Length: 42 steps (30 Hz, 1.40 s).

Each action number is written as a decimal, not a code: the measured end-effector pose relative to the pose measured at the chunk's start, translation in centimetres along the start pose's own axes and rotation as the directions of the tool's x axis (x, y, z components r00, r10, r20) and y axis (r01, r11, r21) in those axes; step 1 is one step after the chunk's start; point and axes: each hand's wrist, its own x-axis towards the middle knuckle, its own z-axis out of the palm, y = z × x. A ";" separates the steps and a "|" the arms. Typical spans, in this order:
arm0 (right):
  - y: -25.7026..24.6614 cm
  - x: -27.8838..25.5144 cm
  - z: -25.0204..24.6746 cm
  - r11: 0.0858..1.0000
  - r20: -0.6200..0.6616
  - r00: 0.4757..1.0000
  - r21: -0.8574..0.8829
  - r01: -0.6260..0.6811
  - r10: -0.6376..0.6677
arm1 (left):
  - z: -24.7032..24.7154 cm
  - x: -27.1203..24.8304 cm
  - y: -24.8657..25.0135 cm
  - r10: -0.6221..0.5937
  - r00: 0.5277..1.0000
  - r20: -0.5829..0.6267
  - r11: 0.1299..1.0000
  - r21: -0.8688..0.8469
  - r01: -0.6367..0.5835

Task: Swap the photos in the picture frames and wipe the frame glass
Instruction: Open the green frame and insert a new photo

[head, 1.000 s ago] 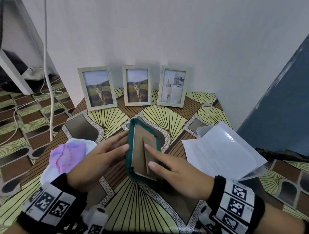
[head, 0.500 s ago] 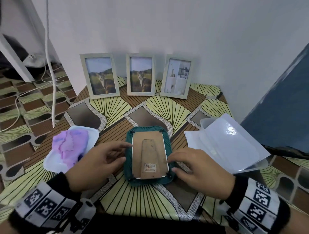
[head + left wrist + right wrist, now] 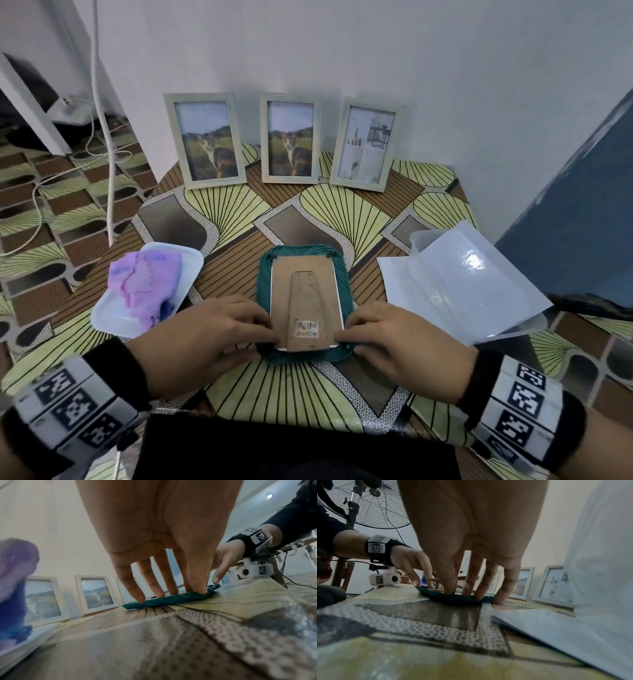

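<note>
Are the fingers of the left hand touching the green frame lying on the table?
Touching. In the left wrist view, the left hand's fingertips press down on the green frame's ribbed edge, with no gap showing.

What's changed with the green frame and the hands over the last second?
The green frame, tilted up on its edge a second ago, now lies flat, face down, cardboard back up. Both hands slid to its near corners: left hand and right hand press there with their fingertips. The three standing frames, the purple cloth and the plastic sleeves stayed put.
</note>
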 end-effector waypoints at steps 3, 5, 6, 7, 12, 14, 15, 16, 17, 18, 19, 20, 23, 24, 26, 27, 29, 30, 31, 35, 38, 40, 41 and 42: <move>-0.1 0.3 -0.1 0.994 -0.018 1.000 -0.105 0.022 -0.024 | -0.3 0.2 0.7 0.011 1.000 -0.002 0.998 0.068 -0.011; -0.4 0.5 -0.1 0.980 -0.048 0.998 -0.193 0.039 -0.049 | -0.3 0.5 1.2 0.021 1.000 0.005 0.992 0.121 -0.021; -0.5 0.7 0.0 0.974 -0.049 0.997 -0.221 0.056 -0.068 | -0.3 0.6 1.3 0.021 1.000 0.013 0.990 0.137 -0.022; -0.5 0.9 0.2 0.969 -0.036 0.995 -0.234 0.080 -0.091 | -0.4 0.6 1.4 0.022 1.000 0.018 0.989 0.144 -0.024; 0.0 1.6 0.2 0.980 0.005 0.990 -0.142 0.141 -0.142 | -0.6 0.6 1.3 0.051 0.999 0.017 0.987 0.152 -0.053; 0.1 1.6 0.2 0.978 0.000 0.988 -0.141 0.154 -0.156 | -0.6 0.8 1.2 0.076 0.997 0.027 0.982 0.170 -0.079; 0.2 1.6 0.2 0.977 -0.003 0.987 -0.141 0.161 -0.163 | -0.7 0.9 1.1 0.094 0.995 0.032 0.977 0.190 -0.099; 0.2 1.5 0.2 0.976 -0.009 0.985 -0.140 0.169 -0.172 | -0.7 1.1 1.1 0.117 0.993 0.036 0.970 0.212 -0.122; 0.3 1.5 0.2 0.975 -0.020 0.983 -0.137 0.177 -0.181 | -0.9 1.2 1.0 0.139 0.989 0.042 0.963 0.229 -0.145; 0.3 1.4 0.2 0.974 -0.037 0.981 -0.134 0.182 -0.189 | -1.0 1.4 1.0 0.160 0.986 0.047 0.957 0.236 -0.167; 0.4 1.3 0.2 0.974 -0.057 0.979 -0.133 0.186 -0.195 | -1.2 1.5 0.9 0.177 0.983 0.054 0.955 0.232 -0.185; 0.5 1.2 0.2 0.973 -0.072 0.977 -0.135 0.189 -0.200 | -1.4 1.6 0.9 0.191 0.980 0.060 0.954 0.223 -0.200; 0.6 1.1 0.2 0.968 -0.080 0.973 -0.150 0.203 -0.217 | -1.6 1.5 0.8 0.201 0.978 0.055 0.957 0.201 -0.208; 0.6 1.1 0.3 0.966 -0.084 0.971 -0.152 0.211 -0.225 | -1.6 1.5 0.8 0.197 0.979 0.041 0.961 0.191 -0.202; 0.6 1.2 0.3 0.963 -0.094 0.967 -0.158 0.220 -0.237 | -1.3 1.4 0.8 0.180 0.983 0.024 0.969 0.167 -0.182; 0.7 1.2 0.4 0.962 -0.093 0.966 -0.158 0.224 -0.241 | -1.1 1.3 0.8 0.166 0.986 0.021 0.973 0.159 -0.167; 0.7 1.2 0.4 0.962 -0.080 0.967 -0.151 0.227 -0.241 | -0.8 1.2 0.8 0.134 0.991 0.017 0.980 0.146 -0.135; 0.7 1.1 0.4 0.963 -0.074 0.968 -0.147 0.226 -0.238 | -0.6 1.1 0.6 0.116 0.993 0.017 0.984 0.133 -0.117; 0.7 1.1 0.4 0.964 -0.073 0.969 -0.143 0.226 -0.238 | -0.4 1.0 0.5 0.094 0.995 0.024 0.988 0.119 -0.096; 0.9 1.5 0.2 0.957 -0.051 0.964 -0.143 0.253 -0.262 | 0.1 0.8 -0.1 0.003 0.994 0.109 0.996 0.093 -0.013; 1.0 1.7 -0.1 0.951 -0.015 0.960 -0.142 0.273 -0.278 | 0.1 0.7 -0.1 0.017 0.998 0.064 0.998 0.065 -0.021; 1.0 1.8 -0.4 0.949 0.006 0.959 -0.146 0.281 -0.283 | -0.1 0.8 -0.2 0.019 0.998 0.067 0.999 0.049 -0.022; 1.0 1.9 -0.6 0.948 0.020 0.960 -0.152 0.280 -0.280 | -0.3 0.9 -0.2 0.022 0.998 0.065 0.999 0.038 -0.024; 1.0 2.0 -0.8 0.948 0.040 0.962 -0.166 0.272 -0.269 | -0.4 0.9 -0.2 0.030 0.998 0.052 0.999 0.024 -0.031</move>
